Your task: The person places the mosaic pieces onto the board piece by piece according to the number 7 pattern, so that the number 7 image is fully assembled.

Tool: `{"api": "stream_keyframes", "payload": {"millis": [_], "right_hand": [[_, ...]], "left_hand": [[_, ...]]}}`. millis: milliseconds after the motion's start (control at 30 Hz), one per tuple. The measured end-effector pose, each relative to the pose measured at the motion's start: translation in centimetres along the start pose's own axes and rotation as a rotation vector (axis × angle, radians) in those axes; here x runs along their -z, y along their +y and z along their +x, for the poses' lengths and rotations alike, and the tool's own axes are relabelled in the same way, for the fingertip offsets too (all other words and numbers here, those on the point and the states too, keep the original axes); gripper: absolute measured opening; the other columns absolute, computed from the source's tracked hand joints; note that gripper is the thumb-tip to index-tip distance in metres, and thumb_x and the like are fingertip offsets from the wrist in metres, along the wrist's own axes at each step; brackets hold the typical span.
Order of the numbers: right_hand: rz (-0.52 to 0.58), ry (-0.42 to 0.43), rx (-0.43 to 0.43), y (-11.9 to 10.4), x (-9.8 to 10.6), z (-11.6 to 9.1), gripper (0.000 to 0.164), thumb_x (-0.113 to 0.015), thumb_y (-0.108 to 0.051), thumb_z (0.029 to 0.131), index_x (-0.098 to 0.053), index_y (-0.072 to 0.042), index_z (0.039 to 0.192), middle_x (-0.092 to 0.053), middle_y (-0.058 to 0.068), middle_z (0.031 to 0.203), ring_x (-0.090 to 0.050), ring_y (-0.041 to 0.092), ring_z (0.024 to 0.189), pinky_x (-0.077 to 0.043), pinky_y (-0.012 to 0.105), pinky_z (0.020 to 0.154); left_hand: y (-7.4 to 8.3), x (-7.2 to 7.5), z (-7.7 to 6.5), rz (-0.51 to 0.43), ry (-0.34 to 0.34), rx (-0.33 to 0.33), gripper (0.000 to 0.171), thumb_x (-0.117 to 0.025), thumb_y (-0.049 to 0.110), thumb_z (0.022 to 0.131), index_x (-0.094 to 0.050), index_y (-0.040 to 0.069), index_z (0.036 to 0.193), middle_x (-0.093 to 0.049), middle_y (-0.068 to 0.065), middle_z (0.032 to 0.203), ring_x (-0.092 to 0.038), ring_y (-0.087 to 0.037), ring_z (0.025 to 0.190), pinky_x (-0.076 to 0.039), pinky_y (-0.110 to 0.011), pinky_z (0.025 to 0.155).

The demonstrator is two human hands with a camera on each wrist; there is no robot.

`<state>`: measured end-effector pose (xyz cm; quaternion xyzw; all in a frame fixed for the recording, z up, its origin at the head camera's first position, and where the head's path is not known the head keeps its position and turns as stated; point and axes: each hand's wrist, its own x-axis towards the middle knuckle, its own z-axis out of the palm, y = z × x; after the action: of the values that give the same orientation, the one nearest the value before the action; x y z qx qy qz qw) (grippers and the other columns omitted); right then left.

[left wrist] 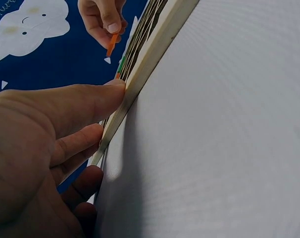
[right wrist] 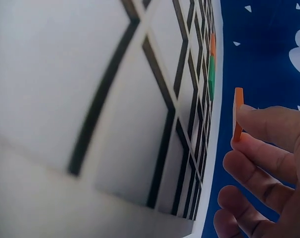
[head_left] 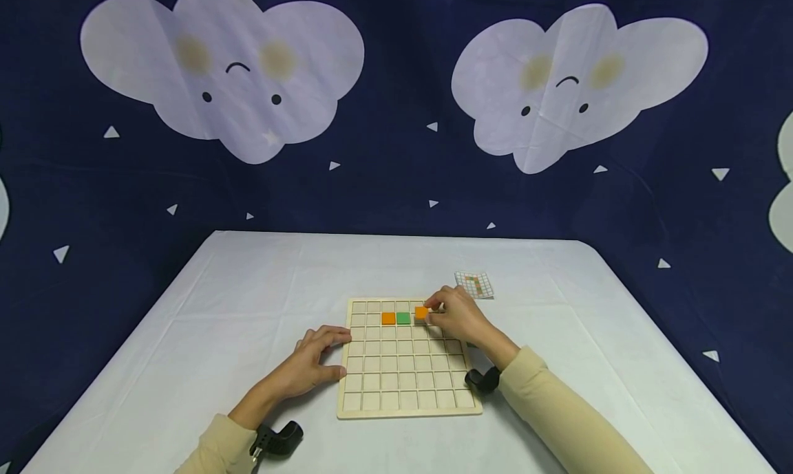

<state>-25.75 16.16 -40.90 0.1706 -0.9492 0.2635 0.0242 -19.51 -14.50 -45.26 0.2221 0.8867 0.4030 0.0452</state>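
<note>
A wooden grid board [head_left: 396, 383] lies flat on the table. One orange square tile [head_left: 388, 318] and a green square tile [head_left: 403, 318] sit side by side in its second row from the far edge. To the right of the green tile, my right hand [head_left: 461, 316] pinches another orange square tile [right wrist: 238, 114] between thumb and index finger, held above the board. In the right wrist view the other fingers are loosely bent. My left hand [head_left: 310, 360] touches the board's left edge, its thumb and fingers spread apart along that side.
Behind the board, to the right, lies a small card [head_left: 474, 285] printed with a grid and coloured squares. A white cloth [head_left: 248, 288] covers the table. A dark blue backdrop [head_left: 396, 185] with clouds hangs behind it. Each wrist carries a black camera.
</note>
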Motion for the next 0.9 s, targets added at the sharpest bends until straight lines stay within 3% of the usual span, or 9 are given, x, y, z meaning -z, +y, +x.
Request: {"api": "stream_keyframes", "payload": {"millis": [900], "right_hand": [[-0.029,-0.045,0.015,0.3,-1.2,0.9,0.019,-0.075,-0.02,0.076,-0.073,-0.013,0.094,-0.062,-0.003,0.084,-0.046,0.014,0.078,-0.038,0.03,0.072]], "left_hand": [[0.0,0.0,-0.1,0.001,0.005,-0.009,0.051,-0.074,0.021,0.079,-0.057,0.012,0.126,-0.048,-0.001,0.139,-0.039,-0.017,0.111,-0.023,-0.04,0.091]]}}
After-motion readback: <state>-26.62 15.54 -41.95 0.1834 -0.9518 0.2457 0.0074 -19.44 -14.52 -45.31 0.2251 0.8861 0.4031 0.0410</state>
